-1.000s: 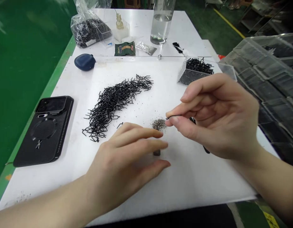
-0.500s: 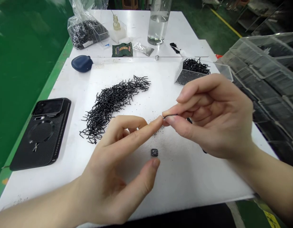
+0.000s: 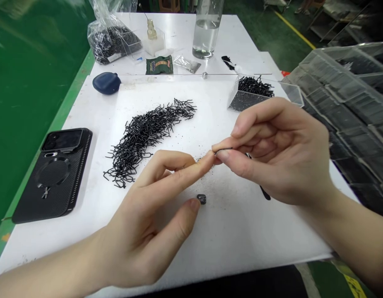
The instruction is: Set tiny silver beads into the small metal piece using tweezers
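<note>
Right hand pinching a thin black piece between thumb and forefinger; left hand close against it, thumb and forefinger spread apart.

Held above the white work surface, the piece has its left end by the left forefingertip; whether that fingertip touches the piece itself or the right fingertips, I cannot tell; the left thumb's tip is just beside a small dark block; fine specks lie under the left forefinger, partly hidden; a curved pile of forked black pieces lies beyond the left hand; a clear box holding black bits stands beyond the right.
</note>
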`<action>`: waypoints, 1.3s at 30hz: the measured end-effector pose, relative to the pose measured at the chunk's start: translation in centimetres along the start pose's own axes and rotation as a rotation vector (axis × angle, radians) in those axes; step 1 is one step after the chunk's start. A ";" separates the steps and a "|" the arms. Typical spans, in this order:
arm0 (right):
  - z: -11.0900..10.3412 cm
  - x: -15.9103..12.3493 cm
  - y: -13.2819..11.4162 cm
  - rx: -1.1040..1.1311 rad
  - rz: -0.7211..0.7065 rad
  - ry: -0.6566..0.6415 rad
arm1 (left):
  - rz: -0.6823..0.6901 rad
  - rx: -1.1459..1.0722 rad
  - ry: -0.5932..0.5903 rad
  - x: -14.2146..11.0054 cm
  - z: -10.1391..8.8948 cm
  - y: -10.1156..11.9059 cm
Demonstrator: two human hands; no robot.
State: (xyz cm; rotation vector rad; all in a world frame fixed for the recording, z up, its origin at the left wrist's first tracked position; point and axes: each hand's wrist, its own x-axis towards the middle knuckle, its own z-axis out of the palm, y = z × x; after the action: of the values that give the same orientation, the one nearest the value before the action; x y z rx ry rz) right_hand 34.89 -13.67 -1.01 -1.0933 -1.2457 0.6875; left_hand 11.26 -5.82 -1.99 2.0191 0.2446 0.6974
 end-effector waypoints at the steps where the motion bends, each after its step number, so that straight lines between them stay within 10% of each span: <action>1: 0.0 0.0 -0.1 0.017 0.012 -0.006 | -0.007 0.002 0.009 0.0 0.1 0.0; 17: 0.6 0.1 -0.7 0.422 0.581 -0.179 | -0.243 -0.225 0.320 1.1 0.6 0.7; 39: 0.7 0.2 -0.9 0.329 0.488 -0.168 | -0.324 -0.319 0.299 1.8 0.4 0.8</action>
State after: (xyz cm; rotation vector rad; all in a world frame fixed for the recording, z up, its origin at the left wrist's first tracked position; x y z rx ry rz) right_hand 34.15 -13.66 -0.18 -1.0831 -0.9589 1.3296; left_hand 12.85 -5.73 -0.82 1.5235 0.5839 0.7732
